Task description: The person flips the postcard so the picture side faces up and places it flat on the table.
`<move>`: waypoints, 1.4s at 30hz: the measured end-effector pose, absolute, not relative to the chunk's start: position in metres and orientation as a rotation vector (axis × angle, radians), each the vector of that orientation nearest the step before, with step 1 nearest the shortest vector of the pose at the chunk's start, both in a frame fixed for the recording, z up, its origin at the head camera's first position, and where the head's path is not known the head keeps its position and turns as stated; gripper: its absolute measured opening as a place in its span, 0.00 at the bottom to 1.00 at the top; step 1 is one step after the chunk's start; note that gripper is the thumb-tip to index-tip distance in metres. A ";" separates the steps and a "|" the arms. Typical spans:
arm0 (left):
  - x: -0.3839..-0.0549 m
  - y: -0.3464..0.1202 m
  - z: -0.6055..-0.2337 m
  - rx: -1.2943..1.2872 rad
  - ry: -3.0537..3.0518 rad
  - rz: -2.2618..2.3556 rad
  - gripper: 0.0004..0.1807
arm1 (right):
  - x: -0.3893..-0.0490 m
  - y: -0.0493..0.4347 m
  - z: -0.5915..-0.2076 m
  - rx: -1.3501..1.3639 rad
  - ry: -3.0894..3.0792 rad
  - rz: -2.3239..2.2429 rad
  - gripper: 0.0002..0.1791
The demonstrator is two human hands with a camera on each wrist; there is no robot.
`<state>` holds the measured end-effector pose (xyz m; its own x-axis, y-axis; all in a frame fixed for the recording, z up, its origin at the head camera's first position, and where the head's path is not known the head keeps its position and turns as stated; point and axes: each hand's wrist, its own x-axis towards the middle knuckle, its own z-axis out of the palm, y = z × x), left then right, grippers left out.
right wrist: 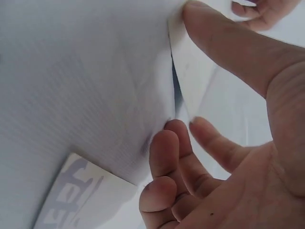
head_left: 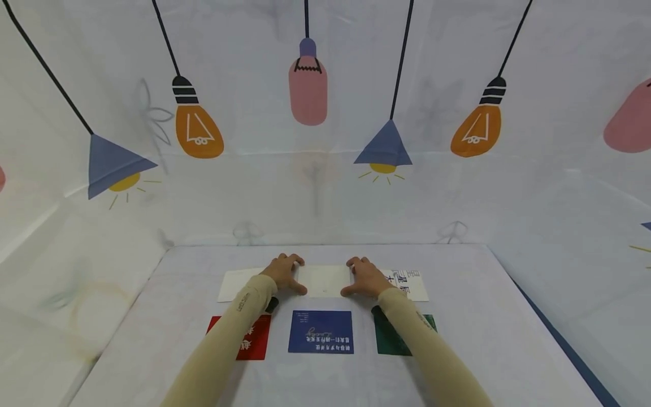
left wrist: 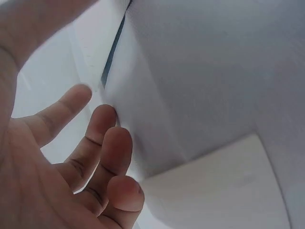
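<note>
A white card (head_left: 324,281) sits between the two hands in the head view. My left hand (head_left: 283,273) grips its left end, thumb at the near corner and fingers toward the far one. At the right end, my right hand (head_left: 367,278) holds it the same way. The right wrist view shows this card (right wrist: 190,62) spanning from thumb to one fingertip, with a dark gap beneath its edge; the other fingers curl below. Another white card (head_left: 236,282) lies left of the left hand. Beyond the right hand lies a white card with dark characters (head_left: 414,285).
Nearer the body is a row of printed cards: a red card (head_left: 260,339) partly under the left sleeve, a blue card (head_left: 321,322), and a green card (head_left: 389,339) partly under the right sleeve. A white cloth wall (head_left: 254,192) with printed lamps rises behind the white-covered table (head_left: 458,305).
</note>
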<state>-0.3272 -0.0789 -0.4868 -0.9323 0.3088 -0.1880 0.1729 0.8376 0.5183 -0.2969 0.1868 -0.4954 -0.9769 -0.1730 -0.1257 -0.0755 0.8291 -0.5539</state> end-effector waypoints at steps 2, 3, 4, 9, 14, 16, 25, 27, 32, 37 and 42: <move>-0.327 -0.081 -0.487 0.359 2.759 0.780 0.42 | -0.296 0.186 -0.497 -0.190 2.861 -0.841 0.46; -0.326 -0.083 -0.487 0.350 2.761 0.813 0.40 | -0.296 0.186 -0.498 -0.195 2.878 -0.830 0.47; -0.326 -0.084 -0.488 0.342 2.771 0.846 0.37 | -0.295 0.185 -0.499 -0.200 2.895 -0.819 0.47; -0.320 -0.091 -0.488 0.298 2.776 1.043 0.27 | -0.289 0.183 -0.500 -0.252 2.973 -0.792 0.47; -0.314 -0.092 -0.486 0.269 2.673 1.167 0.27 | -0.284 0.184 -0.499 -0.284 2.989 -0.823 0.46; -0.313 -0.091 -0.487 0.256 2.611 1.218 0.27 | -0.283 0.184 -0.498 -0.290 2.980 -0.854 0.47; -0.309 -0.088 -0.489 0.219 2.428 1.396 0.29 | -0.280 0.185 -0.497 -0.297 2.958 -0.969 0.44; -0.308 -0.088 -0.490 0.219 2.445 1.411 0.27 | -0.279 0.185 -0.497 -0.305 2.949 -1.003 0.42; -0.308 -0.088 -0.493 0.211 2.449 1.435 0.25 | -0.275 0.191 -0.495 -0.310 2.933 -1.091 0.36; -0.305 -0.087 -0.492 0.244 2.468 1.430 0.26 | -0.271 0.196 -0.491 -0.245 2.928 -1.167 0.27; -0.301 -0.087 -0.490 0.236 2.502 1.415 0.23 | -0.267 0.197 -0.487 -0.101 2.776 -1.261 0.25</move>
<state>-0.3007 -0.0865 -0.4904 -0.9538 0.2648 -0.1422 0.0146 0.5134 0.8580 -0.2675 0.1969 -0.4866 -0.9937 -0.0977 -0.0551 -0.0228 0.6569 -0.7537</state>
